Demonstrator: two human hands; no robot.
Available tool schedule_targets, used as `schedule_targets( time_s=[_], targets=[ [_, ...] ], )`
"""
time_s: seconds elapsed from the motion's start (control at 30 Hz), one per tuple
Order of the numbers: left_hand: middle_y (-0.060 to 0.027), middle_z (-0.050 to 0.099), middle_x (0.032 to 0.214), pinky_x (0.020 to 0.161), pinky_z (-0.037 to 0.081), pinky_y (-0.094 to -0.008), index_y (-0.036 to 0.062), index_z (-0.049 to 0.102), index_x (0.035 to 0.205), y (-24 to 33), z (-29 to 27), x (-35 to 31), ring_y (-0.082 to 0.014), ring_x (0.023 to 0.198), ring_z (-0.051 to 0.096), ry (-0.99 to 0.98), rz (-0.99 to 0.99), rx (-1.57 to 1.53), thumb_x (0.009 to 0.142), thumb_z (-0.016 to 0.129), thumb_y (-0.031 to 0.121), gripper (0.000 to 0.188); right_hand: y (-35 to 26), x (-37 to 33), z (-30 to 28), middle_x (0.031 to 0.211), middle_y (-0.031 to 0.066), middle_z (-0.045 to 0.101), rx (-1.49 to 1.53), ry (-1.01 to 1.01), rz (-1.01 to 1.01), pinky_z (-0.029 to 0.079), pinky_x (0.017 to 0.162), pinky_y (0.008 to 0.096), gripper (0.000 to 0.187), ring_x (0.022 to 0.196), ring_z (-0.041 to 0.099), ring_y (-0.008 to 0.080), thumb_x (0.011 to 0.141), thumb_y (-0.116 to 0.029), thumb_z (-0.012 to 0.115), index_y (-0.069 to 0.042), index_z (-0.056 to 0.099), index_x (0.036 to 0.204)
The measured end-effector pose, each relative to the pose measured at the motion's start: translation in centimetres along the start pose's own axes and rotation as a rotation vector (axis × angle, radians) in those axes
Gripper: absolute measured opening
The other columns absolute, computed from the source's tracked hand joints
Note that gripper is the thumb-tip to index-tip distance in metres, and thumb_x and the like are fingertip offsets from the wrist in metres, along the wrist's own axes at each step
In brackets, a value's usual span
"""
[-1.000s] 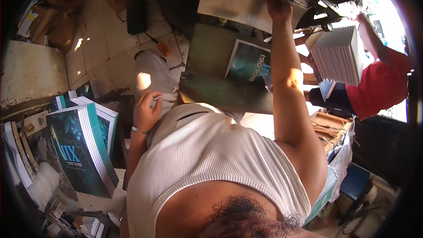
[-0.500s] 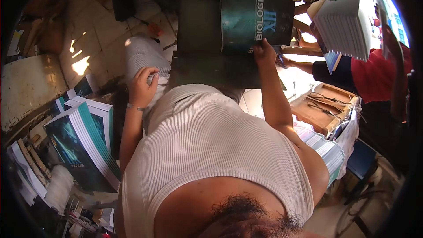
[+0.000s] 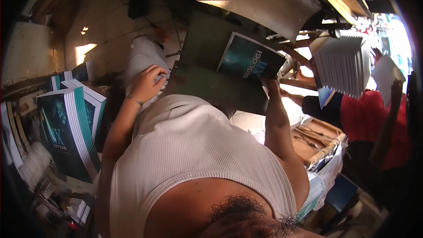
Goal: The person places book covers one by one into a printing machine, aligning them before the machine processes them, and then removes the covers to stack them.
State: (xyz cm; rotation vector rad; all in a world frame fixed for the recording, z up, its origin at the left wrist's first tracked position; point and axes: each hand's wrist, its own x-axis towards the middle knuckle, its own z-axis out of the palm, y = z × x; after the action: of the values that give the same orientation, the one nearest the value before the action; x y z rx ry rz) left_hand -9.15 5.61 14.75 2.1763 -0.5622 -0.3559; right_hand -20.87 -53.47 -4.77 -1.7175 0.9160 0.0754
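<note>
Our right hand has lowered the teal book onto the far worktop, apparently setting it down; whether its fingers grip, we cannot tell. Our left hand curls loosely, empty.

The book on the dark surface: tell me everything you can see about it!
The book is thin and looks papery, with a dark cover, a teal picture and pale lettering. It seems closed, lying cover up and slanted on the dark surface. A thin pale edge shows along its top. The right grip is at its near edge; whether it holds on is unclear.
</note>
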Motion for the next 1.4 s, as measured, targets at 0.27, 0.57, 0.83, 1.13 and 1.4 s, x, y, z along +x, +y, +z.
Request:
schedule_targets(
  time_s=[0.27,0.57,0.83,1.13,1.4],
  targets=[
    [-0.0163,0.064,0.116,0.09,0.05,-0.0369,0.004,0.055,0.125,-6.0,5.0,8.5,-0.0303,0.106,0.063,0.021,-0.11,-0.057,0.081,0.07,0.021,0.049,-2.1,-2.9,3.7,0.106,0.0116,0.068,-0.404,0.124,-0.178,0.049,0.087,0.0386,0.058,0.098,0.063,0.0259,0.065,-0.02,0.083,-0.004,0.062,0.116],
    [-0.0181,0.067,0.112,0.091,0.05,-0.0396,0.0046,0.057,0.12,-11.6,11.4,14.3,-0.0337,0.105,0.064,-0.332,-0.335,0.142,0.061,0.086,0.029,0.07,-9.2,-8.1,15.7,0.113,0.0189,0.066,-0.555,0.179,-0.176,0.047,0.094,0.0435,0.069,0.109,0.061,0.0348,0.057,-0.025,0.09,0.0,0.061,0.115],
    [-0.0192,0.065,0.11,0.09,0.051,-0.0403,0.0025,0.056,0.114,-12.6,11.6,13.6,-0.0345,0.105,0.063,-0.306,-0.349,0.148,0.062,0.086,0.026,0.064,-13.2,-11.1,19.5,0.141,0.0253,0.042,-0.694,0.396,-0.281,0.031,0.109,0.0499,0.108,0.132,0.039,0.0413,0.059,-0.024,0.088,-0.006,0.028,0.146],
    [-0.0231,0.062,0.118,0.09,0.052,-0.0421,0.0014,0.054,0.124,-11.2,10.5,14.0,-0.0367,0.109,0.061,-0.375,-0.36,0.166,0.065,0.084,0.027,0.071,-17.5,-12.0,33.2,0.157,0.0259,0.01,-1.066,-0.197,-1.06,0.004,0.11,0.0699,0.096,0.146,0.008,0.0449,0.072,-0.038,0.076,-0.022,0.025,0.152],
    [-0.018,0.062,0.121,0.094,0.05,-0.041,0.0034,0.051,0.123,-9.7,9.1,13.5,-0.0326,0.114,0.06,-0.375,-0.448,0.104,0.071,0.081,0.027,0.064,-16.9,-10.6,28.5,0.157,0.0271,0.009,-1.284,-0.288,-1.083,0.003,0.108,0.0725,0.083,0.146,0.009,0.046,0.08,-0.034,0.068,-0.027,0.026,0.151]
  ],
)
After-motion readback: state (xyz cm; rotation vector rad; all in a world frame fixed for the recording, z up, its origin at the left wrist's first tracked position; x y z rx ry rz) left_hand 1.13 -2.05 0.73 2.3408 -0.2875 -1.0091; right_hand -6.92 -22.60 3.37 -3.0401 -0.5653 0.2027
